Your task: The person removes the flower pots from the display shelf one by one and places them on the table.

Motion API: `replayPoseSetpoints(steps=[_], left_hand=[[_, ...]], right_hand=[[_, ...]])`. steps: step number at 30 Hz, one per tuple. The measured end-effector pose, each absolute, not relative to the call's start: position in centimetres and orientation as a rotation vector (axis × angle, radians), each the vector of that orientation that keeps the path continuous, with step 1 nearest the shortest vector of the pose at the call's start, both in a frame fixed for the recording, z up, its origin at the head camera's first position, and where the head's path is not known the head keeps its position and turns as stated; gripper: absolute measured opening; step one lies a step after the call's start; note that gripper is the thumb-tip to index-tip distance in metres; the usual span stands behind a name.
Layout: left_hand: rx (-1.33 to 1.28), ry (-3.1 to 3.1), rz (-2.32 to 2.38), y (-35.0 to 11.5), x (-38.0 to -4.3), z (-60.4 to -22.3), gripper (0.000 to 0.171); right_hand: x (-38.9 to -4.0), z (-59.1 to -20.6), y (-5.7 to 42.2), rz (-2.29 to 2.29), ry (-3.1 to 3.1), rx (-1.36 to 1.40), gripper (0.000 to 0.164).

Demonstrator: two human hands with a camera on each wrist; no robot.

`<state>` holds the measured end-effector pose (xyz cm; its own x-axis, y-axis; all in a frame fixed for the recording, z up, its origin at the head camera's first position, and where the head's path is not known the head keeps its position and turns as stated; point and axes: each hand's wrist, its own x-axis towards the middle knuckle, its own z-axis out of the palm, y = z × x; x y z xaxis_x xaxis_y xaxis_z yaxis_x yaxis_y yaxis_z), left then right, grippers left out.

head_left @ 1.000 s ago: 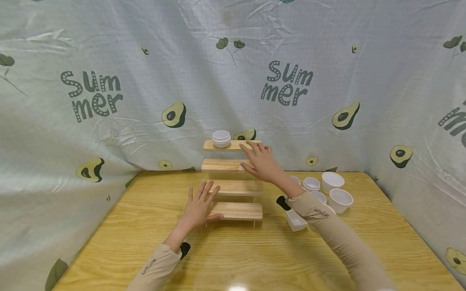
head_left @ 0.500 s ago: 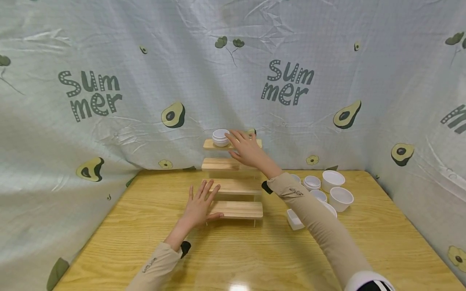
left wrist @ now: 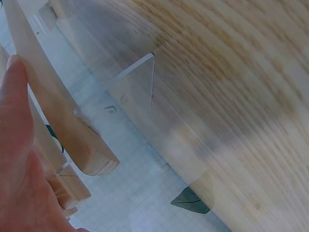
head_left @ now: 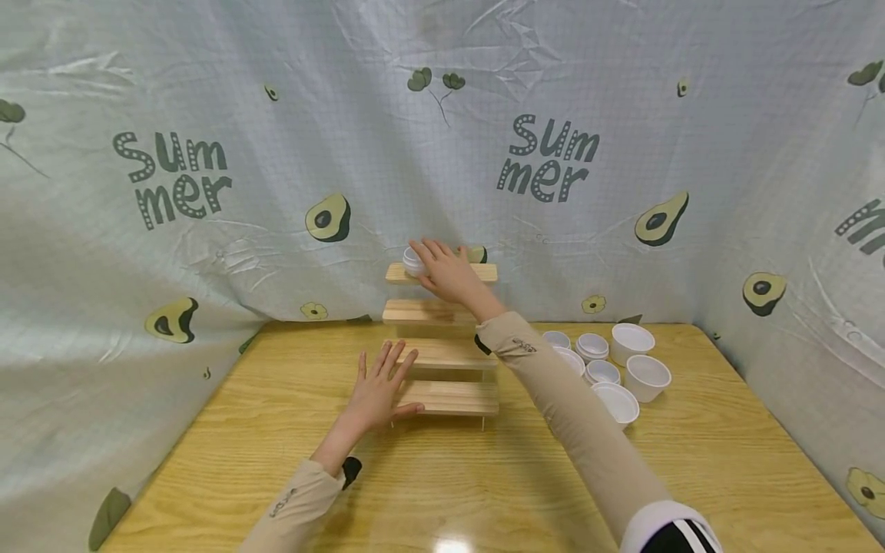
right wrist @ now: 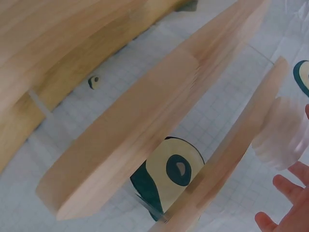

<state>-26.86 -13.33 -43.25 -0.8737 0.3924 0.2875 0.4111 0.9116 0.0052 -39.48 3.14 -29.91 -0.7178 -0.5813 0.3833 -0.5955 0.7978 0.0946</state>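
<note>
A white round jar [head_left: 412,263] stands on the top board of a four-step wooden display rack [head_left: 445,397] with clear supports. My right hand [head_left: 451,275] is beside the jar from the right, fingers spread and reaching over its rim, partly hiding it. In the right wrist view, the blurred jar [right wrist: 281,134] is close to the fingertips [right wrist: 285,187]; whether they touch it is unclear. My left hand [head_left: 376,395] lies with spread fingers at the left end of the lower boards. Its thumb [left wrist: 15,104] shows against a board in the left wrist view.
Several white bowls and jars stand together on the right of the wooden table [head_left: 276,430], among them a tall bowl [head_left: 647,378] and a wide bowl [head_left: 618,405]. A patterned cloth [head_left: 387,153] hangs close behind the rack.
My right hand has moved left along the top board, from its right part to the white jar. The left hand and the jar have stayed in place.
</note>
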Motion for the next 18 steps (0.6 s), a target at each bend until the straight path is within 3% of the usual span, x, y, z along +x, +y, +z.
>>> replayPoseSetpoints(steps=[18], left_hand=[[-0.595,-2.817,-0.100,-13.3,-26.9,-43.1,0.088]], right_hand=[[-39.9,-30.2,1.9,-0.142,-2.654,0.831,0.054]])
